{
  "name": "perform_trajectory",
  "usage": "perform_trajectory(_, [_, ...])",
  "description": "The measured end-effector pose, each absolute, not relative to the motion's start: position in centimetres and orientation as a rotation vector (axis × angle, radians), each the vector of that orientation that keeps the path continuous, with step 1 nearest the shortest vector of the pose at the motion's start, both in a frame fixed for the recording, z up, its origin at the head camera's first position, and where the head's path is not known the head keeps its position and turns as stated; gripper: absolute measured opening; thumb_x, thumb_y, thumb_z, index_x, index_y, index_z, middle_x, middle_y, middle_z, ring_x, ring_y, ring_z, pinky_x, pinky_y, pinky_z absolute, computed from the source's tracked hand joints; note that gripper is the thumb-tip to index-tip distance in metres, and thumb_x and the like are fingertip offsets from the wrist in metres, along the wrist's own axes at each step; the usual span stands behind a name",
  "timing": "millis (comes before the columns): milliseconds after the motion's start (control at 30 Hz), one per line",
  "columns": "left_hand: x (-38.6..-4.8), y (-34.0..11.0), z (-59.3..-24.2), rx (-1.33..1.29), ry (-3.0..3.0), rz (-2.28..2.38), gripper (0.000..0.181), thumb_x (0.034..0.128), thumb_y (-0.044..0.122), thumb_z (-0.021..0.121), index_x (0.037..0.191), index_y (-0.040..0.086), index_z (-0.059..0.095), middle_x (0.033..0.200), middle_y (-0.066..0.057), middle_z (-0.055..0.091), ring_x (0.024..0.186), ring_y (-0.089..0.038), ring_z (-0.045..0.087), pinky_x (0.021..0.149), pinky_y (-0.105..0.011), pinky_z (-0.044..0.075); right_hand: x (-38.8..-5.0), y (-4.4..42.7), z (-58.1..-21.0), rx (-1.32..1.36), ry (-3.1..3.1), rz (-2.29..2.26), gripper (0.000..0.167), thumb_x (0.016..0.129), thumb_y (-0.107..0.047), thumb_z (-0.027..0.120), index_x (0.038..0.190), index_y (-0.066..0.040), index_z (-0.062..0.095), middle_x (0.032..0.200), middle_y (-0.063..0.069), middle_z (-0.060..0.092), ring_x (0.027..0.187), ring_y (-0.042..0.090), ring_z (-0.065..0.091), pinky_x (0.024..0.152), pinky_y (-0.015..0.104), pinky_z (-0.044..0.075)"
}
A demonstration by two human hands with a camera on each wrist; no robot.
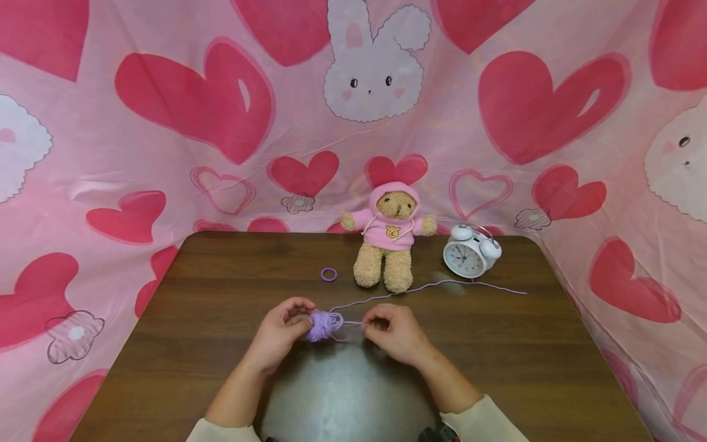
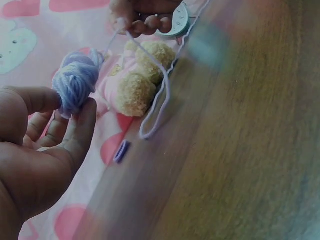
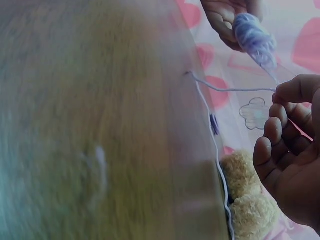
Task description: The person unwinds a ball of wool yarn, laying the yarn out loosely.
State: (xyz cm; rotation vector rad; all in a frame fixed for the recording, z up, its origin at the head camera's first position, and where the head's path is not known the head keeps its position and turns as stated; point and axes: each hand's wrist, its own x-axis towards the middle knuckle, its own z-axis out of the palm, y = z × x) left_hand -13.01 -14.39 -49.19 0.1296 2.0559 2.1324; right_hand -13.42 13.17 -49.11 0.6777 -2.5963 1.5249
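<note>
A small ball of lilac yarn point(image 1: 323, 325) is pinched between the thumb and fingers of my left hand point(image 1: 282, 330). In the left wrist view the yarn ball point(image 2: 76, 82) shows loosely wound loops. My right hand point(image 1: 399, 331) pinches a strand of the same yarn point(image 1: 353, 323) between thumb and forefinger, a short way right of the ball. From the right fingertips, the strand point(image 3: 240, 90) drops in a loop to the table. A long tail of yarn point(image 1: 431, 285) runs across the tabletop to the right, past the bear's feet and the clock.
A teddy bear point(image 1: 391, 236) in a pink hoodie sits at the table's back. To its right stands a white twin-bell alarm clock point(image 1: 469, 253). A purple ring point(image 1: 328, 274) lies left of the bear on the brown wooden table point(image 1: 232, 276). Behind hangs a pink heart-patterned cloth point(image 1: 309, 129).
</note>
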Motion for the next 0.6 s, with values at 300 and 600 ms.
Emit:
perform_trajectory(300, [-13.0, -15.3, -48.8, 0.09, 2.088, 2.133, 0.031, 0.0912, -0.012, 0.066, 0.121, -0.011, 0.059, 0.116, -0.019, 0.064, 0.103, -0.017, 0.066, 0.086, -0.024, 0.055, -13.5, 14.8, -48.7, 0.636, -2.613, 1.466, 0.015, 0.084, -0.007, 0.079, 0.082, -0.021, 0.075, 0.079, -0.014, 0.064, 0.07, 0.003, 0.058, 0.063, 0.023, 0.05])
perform_trajectory(600, [-12.9, -16.4, -48.8, 0.047, 2.121, 2.115, 0.031, 0.0919, -0.011, 0.065, 0.122, -0.011, 0.058, 0.117, -0.018, 0.064, 0.104, -0.017, 0.065, 0.086, -0.024, 0.055, -13.4, 16.8, -48.3, 0.617, -2.593, 1.441, 0.015, 0.083, -0.005, 0.079, 0.083, -0.02, 0.075, 0.081, -0.014, 0.065, 0.072, 0.005, 0.059, 0.065, 0.024, 0.05])
